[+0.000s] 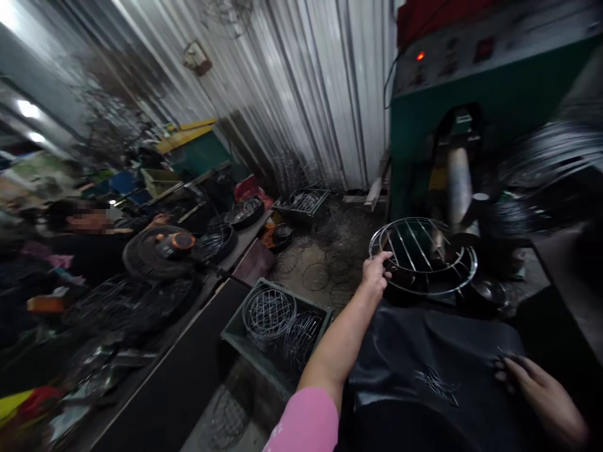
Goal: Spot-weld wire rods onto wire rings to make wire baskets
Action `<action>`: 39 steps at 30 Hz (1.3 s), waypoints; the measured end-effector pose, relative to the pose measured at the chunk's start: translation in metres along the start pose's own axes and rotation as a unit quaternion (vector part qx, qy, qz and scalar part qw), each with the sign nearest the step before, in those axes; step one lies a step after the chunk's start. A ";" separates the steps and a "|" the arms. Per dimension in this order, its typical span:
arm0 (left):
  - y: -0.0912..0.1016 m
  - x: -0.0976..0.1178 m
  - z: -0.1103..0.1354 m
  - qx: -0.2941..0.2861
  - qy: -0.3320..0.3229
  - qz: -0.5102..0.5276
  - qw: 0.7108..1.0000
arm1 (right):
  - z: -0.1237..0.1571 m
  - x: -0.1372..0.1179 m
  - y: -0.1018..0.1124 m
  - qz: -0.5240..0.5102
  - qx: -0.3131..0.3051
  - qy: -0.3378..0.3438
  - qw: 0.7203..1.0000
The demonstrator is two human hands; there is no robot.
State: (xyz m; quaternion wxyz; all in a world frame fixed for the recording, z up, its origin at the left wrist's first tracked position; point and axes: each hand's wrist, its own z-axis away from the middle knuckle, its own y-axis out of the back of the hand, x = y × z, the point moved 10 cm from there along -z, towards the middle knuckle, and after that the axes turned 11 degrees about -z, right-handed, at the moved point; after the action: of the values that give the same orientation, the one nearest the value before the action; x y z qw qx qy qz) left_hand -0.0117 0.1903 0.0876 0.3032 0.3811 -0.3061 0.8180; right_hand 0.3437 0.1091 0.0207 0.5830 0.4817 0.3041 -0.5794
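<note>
Room: corrugated metal wall across the upper centre of the frame; bright lamps at upper left. Surface: long desk running from lower left toward centre, loaded with wire parts and a fan; beyond the fan, at left, a person in dark clothing. Floor at centre, strewn with loose wire rings. Green crate at lower centre, holding round wire grids. Green machine at upper right, with red indicator lit; wire coil at right edge. Panel markings and pale print on the pink sleeve: too blurred to read. Round wire rack right of centre, in front of the machine. Black sheet at lower right, bearing small wire pieces. Left hand grasping the rack's left rim. Right hand at lower right, fingers curled; cannot tell whether gripping anything.
</note>
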 end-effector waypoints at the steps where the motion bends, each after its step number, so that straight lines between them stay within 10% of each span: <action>1: -0.001 -0.001 0.002 -0.005 -0.005 -0.001 1.000 | 0.005 -0.012 -0.007 -0.041 -0.012 -0.006 0.999; 9: -0.009 -0.012 0.010 -0.044 -0.016 -0.018 0.999 | 0.017 -0.144 -0.083 -0.150 -0.097 0.218 0.959; 39: -0.009 -0.008 -0.007 0.021 -0.021 -0.016 0.999 | -0.018 -0.158 -0.115 -0.087 -0.138 0.255 0.953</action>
State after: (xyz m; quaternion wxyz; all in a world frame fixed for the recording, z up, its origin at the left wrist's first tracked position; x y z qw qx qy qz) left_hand -0.0037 0.1992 0.0799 0.3019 0.4095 -0.2891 0.8109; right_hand 0.2134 0.2017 0.1345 0.4941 0.5005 0.5601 -0.4378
